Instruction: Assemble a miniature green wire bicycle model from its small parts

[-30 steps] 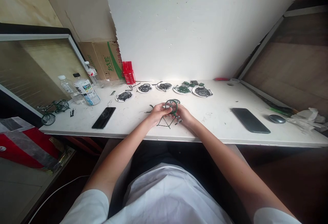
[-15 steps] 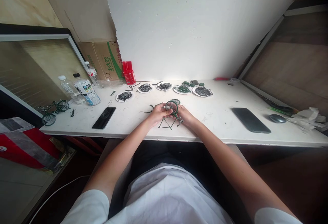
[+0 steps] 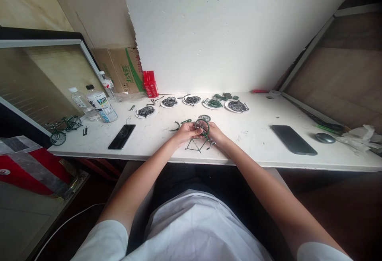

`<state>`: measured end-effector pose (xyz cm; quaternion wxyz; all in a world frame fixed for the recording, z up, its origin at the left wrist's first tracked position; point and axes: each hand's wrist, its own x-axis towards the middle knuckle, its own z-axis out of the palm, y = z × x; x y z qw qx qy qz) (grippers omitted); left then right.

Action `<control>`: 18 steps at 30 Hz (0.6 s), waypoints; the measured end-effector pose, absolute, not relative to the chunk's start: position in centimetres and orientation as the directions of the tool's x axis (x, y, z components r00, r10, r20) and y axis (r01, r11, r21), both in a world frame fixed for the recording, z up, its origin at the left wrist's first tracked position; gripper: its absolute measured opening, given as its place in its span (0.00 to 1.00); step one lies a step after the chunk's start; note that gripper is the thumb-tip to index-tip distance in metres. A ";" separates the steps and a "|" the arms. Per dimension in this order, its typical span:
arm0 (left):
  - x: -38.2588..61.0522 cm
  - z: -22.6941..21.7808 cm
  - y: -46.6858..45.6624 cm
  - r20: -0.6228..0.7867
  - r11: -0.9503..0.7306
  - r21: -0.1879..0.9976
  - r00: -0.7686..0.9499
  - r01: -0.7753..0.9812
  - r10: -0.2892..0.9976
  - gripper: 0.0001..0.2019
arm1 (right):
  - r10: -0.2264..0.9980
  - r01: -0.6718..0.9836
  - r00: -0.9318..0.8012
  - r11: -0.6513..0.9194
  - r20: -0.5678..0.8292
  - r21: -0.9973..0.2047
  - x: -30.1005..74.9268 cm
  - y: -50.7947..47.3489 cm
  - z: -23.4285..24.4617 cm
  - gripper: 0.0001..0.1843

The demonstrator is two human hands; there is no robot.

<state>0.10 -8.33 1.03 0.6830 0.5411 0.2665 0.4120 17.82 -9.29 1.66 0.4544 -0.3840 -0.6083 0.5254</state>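
Observation:
Near the table's front edge, my left hand [image 3: 186,132] is closed on the left side of a small green spoked wheel [image 3: 205,124]. My right hand [image 3: 217,134] is closed at the wheel's right, around the fork end of a thin green model bicycle frame [image 3: 193,149]. The frame hangs below my fingers with its handlebar toward the right. My fingers partly hide where wheel and fork meet. Just beyond my hands lies a second wheel [image 3: 204,117]. Small dark green parts [image 3: 176,127] lie left of it.
White plates [image 3: 145,112] of bicycle parts line the back. An assembled model bicycle [image 3: 65,129] stands at far left, near bottles [image 3: 103,106] and a phone [image 3: 121,137]. To the right are a dark flat slab [image 3: 294,139] and a mouse [image 3: 324,138]. A white board [image 3: 232,40] leans behind.
The view has shifted slightly. Both hands still hold the wheel and frame almost in the same place, and more of the small green parts beyond my left hand shows.

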 end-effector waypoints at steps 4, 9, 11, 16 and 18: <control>0.1 1.1 -8.4 0.080 0.075 0.960 0.519 -0.270 0.851 0.29 | 0.951 -0.008 -0.274 0.147 0.144 -0.989 17.8 -9.3 1.5 0.26; 0.1 1.5 -8.6 0.081 0.088 0.949 0.501 -0.304 0.861 0.28 | 0.965 -0.025 -0.175 0.193 0.194 -0.981 17.4 -9.6 2.0 0.33; 0.1 1.8 -8.8 0.075 0.095 0.944 0.486 -0.317 0.871 0.26 | 0.969 -0.032 -0.121 0.212 0.215 -0.977 17.4 -9.7 2.2 0.36; -0.3 2.5 -8.6 0.060 0.115 0.911 0.404 -0.396 0.913 0.22 | 0.943 0.091 -0.067 0.332 0.327 -0.939 18.6 -8.9 3.0 0.39; -0.8 2.7 -8.2 0.048 0.116 0.904 0.368 -0.411 0.929 0.21 | 0.927 0.229 -0.056 0.372 0.370 -0.899 19.5 -8.7 3.5 0.39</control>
